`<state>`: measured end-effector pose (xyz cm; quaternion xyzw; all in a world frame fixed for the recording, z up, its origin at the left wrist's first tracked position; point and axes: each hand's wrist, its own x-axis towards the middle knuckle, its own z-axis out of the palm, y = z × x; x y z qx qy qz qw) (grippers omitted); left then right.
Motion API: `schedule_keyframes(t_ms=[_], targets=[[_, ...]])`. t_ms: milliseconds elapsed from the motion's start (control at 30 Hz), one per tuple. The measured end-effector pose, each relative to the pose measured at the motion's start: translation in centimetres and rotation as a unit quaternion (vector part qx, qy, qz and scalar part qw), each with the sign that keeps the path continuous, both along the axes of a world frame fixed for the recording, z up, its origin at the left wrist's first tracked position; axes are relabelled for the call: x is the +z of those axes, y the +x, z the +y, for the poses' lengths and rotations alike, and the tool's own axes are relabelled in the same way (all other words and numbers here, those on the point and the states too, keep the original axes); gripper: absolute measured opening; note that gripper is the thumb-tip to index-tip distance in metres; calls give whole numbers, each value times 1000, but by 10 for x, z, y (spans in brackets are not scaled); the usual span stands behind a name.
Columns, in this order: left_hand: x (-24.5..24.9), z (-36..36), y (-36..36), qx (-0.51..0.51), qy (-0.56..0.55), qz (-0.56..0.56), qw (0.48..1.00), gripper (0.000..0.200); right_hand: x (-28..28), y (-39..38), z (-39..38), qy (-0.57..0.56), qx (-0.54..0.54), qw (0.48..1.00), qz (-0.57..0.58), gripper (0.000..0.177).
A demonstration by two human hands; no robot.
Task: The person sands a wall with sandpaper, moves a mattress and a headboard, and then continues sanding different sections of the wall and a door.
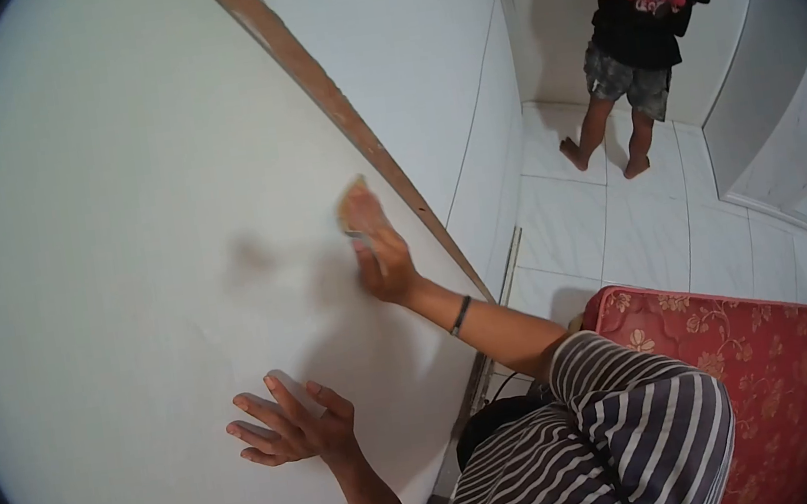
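My right hand (384,259), with a dark band on its wrist, is closed around a small yellowish sponge-like pad (354,208). The pad is at the white wall (120,236), close to a brown wooden strip (335,104); motion blurs it, and fingers cover part of it. Lower down, my left hand (296,424) is spread with its fingers apart, at or against the same wall. Nothing shows in it. Whether the palm fully touches the surface is hard to tell.
Another person (642,21) in a black shirt stands on the white tiled floor (568,196), facing away. A red floral mattress (782,377) lies at the lower right beside my striped sleeve (645,414). The wooden strip runs diagonally along the wall.
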<state>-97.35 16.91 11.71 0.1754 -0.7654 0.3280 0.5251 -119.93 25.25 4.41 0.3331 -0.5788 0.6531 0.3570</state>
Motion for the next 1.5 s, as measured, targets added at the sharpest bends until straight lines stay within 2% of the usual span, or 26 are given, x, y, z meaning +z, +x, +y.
schedule_keyframes(t_ms=[33, 133, 167, 267, 367, 433, 567, 633, 800, 900, 1000, 1100, 1200, 1300, 1400, 1500], targets=[[1, 4, -7, 4, -7, -1, 1000, 48, -18, -8, 6, -6, -7, 1000, -18, 50], [8, 15, -33, 4, -31, 11, 999, 48, -14, -20, 33, -10, 28, 996, -78, 57], [10, 20, -35, 0, -39, 9, 999, 48, 2, -29, 42, 20, -15, 999, -39, 67], [23, 34, -30, -7, -54, 11, 998, 47, 58, -47, 65, 8, -11, 998, 57, 70], [23, 56, -42, -13, -72, 18, 997, 47, -6, -60, 100, 39, 0, 997, 63, 63], [28, 70, -52, -15, -87, 25, 996, 48, -24, -64, 119, 76, -19, 995, 67, 61], [25, 76, -62, -34, -89, 30, 995, 48, 63, -83, 135, 36, -14, 988, 146, 53], [22, 75, -62, -31, -86, 29, 995, 48, 51, -87, 136, 43, -15, 988, 148, 54], [31, 66, -48, -25, -86, 36, 995, 48, -12, -66, 125, 91, 0, 990, 108, 55], [28, 53, -42, -24, -75, 36, 996, 48, 55, -68, 118, 70, -14, 986, 149, 54], [21, 41, -33, -21, -61, 37, 997, 48, 54, -73, 106, 107, -19, 980, 169, 50], [22, 30, -29, -19, -55, 43, 997, 48, -4, -62, 103, 170, 0, 975, 142, 51], [9, 2, -13, -6, -34, 37, 999, 49, 42, -52, 76, 157, 2, 974, 165, 54], [-5, -28, 1, -13, -31, 45, 998, 49, 95, -42, 21, 92, 32, 976, 193, 59], [-22, -48, 10, -25, -24, 44, 998, 48, 79, -38, -4, 151, 35, 968, 195, 63], [-37, -71, 20, -31, -20, 44, 998, 47, -4, -22, -13, 201, 102, 957, 181, 65]])
